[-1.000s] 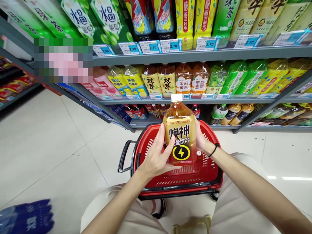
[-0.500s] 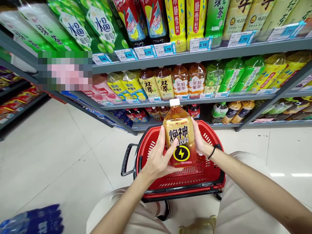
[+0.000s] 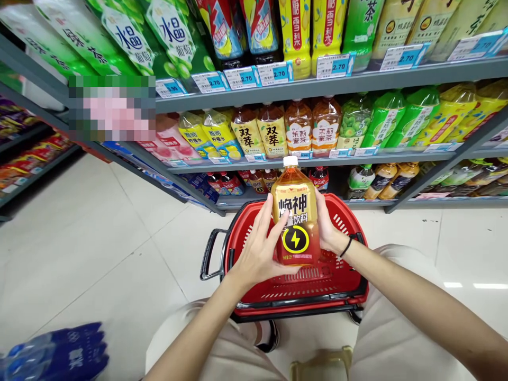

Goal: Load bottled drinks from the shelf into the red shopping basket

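The large amber plastic drink bottle with a white cap and yellow lightning-bolt label [image 3: 296, 211] sits a touch higher than half a second ago, upright above the red slatted plastic shopping basket [image 3: 349, 288] and not yet inside it. The left hand [image 3: 260, 248] stays wrapped around its near side, fingers across the label; the right hand [image 3: 327, 227] clasps the far side. The grey shelf of bottled teas [image 3: 337, 84] has barely shifted, so the bottle looks inspected rather than lowered
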A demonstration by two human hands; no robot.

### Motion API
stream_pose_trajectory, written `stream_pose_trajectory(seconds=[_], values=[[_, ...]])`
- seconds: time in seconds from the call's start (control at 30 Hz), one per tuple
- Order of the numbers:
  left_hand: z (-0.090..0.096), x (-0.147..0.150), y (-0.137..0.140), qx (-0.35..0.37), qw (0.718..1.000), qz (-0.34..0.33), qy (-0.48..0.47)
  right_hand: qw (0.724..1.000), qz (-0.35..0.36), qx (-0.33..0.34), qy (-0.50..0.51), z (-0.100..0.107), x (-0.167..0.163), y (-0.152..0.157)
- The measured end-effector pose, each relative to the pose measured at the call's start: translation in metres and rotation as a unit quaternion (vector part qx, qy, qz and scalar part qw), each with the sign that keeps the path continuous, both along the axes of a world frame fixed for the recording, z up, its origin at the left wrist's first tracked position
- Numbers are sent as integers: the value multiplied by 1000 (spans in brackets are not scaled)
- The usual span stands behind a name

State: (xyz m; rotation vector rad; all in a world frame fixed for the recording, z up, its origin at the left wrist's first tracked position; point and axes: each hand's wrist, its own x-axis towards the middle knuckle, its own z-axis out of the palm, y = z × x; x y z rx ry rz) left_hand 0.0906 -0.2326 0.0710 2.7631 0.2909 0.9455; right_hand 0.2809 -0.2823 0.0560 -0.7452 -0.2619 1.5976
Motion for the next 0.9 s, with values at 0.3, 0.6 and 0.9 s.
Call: stream_pose_trajectory(seconds=[0.3, 0.6, 0.9], values=[[-1, 2, 10, -82, 997, -2, -14, 996, 38, -61, 60, 4, -6, 2], [-7, 0, 13, -286, 954, -8, -89, 998, 66, -2, -8, 7, 6, -2], [-17, 7, 8, -527, 806, 106, -248, 955, 54, 82, -279, 13, 1, -8]])
